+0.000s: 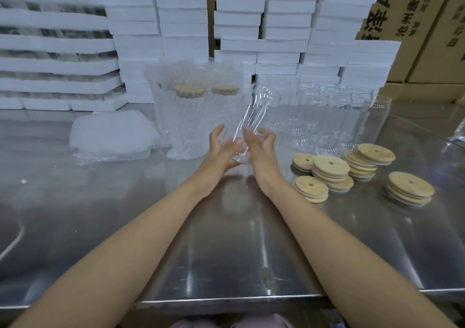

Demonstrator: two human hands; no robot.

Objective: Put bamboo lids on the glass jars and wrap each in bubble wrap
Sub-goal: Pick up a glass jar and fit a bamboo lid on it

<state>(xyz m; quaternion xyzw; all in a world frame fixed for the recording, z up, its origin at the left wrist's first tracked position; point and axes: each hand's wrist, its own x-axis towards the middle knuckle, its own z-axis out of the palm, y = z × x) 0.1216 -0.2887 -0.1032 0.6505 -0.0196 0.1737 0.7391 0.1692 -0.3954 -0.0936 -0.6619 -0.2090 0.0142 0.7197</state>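
Right, I'm looking down on a steel table that fills most of my view. Behind it, white foam slabs are stacked high, with brown cartons further back on the right. At the left of the table lies a flat pile of bubble wrap. Just beside it stand two wrapped jars, upright, bamboo tops showing through the plastic. To their right, a cluster of empty jars stands upright and uncovered. In front of those, bamboo lids sit in several short, loose stacks.

Now the one in play: a glass jar is held above the table, centre, tilted with its mouth up and away to the right. The left hand cups its base, fingers curled round the glass. The right hand grips the side just above, thumb on the near face and fingers bent behind. No lid on this jar yet.
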